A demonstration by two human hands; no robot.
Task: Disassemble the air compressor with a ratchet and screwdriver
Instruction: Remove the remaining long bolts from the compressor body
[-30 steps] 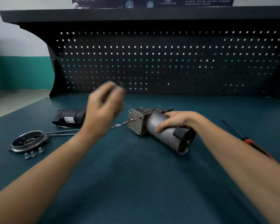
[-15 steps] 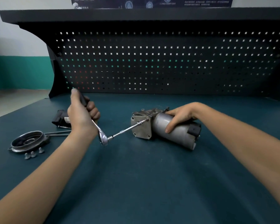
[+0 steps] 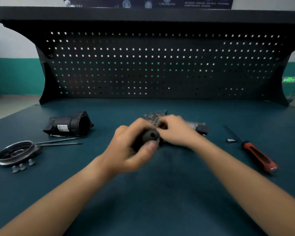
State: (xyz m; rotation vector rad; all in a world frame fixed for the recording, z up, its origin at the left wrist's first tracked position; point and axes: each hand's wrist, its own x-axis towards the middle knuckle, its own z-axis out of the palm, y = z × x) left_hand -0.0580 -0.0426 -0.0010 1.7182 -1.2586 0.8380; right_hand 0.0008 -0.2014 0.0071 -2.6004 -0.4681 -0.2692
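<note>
At the back of the bench stands a black steel pegboard (image 3: 143,65), its square holes in neat rows, and below it spreads the matte teal bench top (image 3: 160,210). In the middle of the frame lies the air compressor (image 3: 192,124), a smooth grey metal cylinder with a rough cast block at its left end, mostly hidden behind the hands and blurred. Left of centre sits a black plastic housing (image 3: 70,126), tubular, with a white label. At the lower left there is a round, dished metal cover (image 3: 15,153) with a shiny rim. At the right lies the screwdriver (image 3: 257,157), its red and black handle nearer, its dark shaft pointing away. Two thin steel rods (image 3: 60,141) lie side by side between cover and housing. Three dome-headed bolts (image 3: 21,166) sit just below the cover, and a small chrome socket (image 3: 231,141) rests beside the screwdriver shaft.

The left hand (image 3: 131,150) is wrapped tight around the dark, round-ended handle of the ratchet (image 3: 151,136), thumb pressed beneath it. The right hand (image 3: 175,132) lies over the compressor, fingers curled down gripping it; blur hides the exact hold.
</note>
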